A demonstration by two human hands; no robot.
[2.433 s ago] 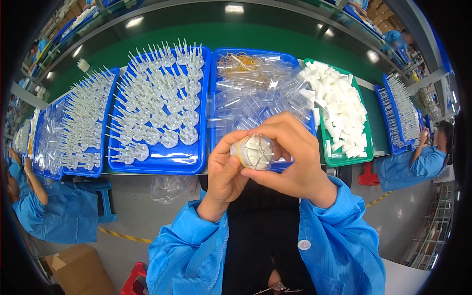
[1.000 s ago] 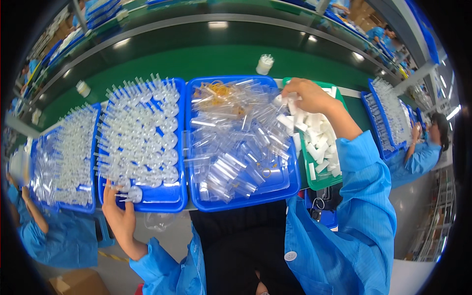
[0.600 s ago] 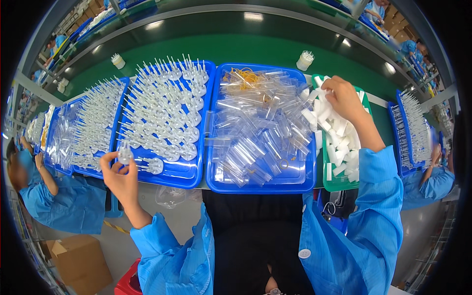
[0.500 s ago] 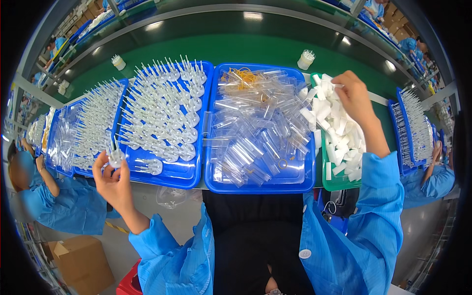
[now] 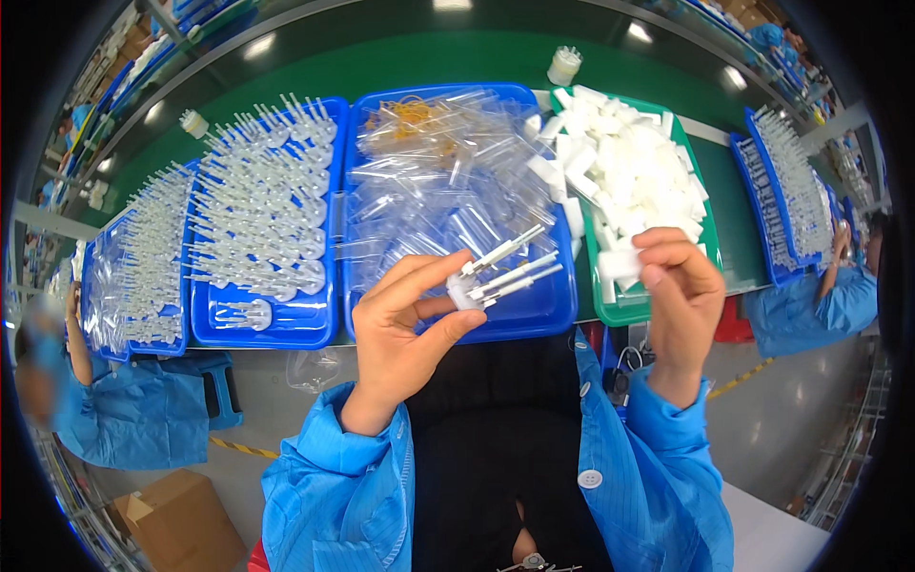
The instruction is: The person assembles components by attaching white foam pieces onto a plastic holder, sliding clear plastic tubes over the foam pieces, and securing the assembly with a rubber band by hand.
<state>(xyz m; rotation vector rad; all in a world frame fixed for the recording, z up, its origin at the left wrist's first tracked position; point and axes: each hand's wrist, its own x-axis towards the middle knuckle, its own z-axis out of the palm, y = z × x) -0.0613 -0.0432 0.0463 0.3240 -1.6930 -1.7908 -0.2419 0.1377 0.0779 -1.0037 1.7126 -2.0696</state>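
My left hand (image 5: 405, 324) is closed, gripping a white plastic base with long prongs (image 5: 467, 291) by its round end. The prongs point to the right and slightly away from me, over the near part of the tray of clear tubes. Pinched between thumb and fingers of my right hand (image 5: 681, 296) is a white foam block (image 5: 620, 264). That hand is above the near end of the green tray (image 5: 634, 312), where a pile of similar white blocks (image 5: 624, 167) lies. The two held pieces are apart.
A blue tray (image 5: 457, 329) holds clear plastic tubes (image 5: 429, 210) and yellow rubber bands (image 5: 415, 114). Left of it, another blue tray (image 5: 286, 329) carries rows of pronged bases (image 5: 262, 205). A bundled pronged piece (image 5: 564, 65) stands at the back. Co-workers in blue sit on both sides.
My left hand has brought the pronged base rightward from the left tray to in front of me. My right hand has come nearer from the far foam pile, now holding a foam block.
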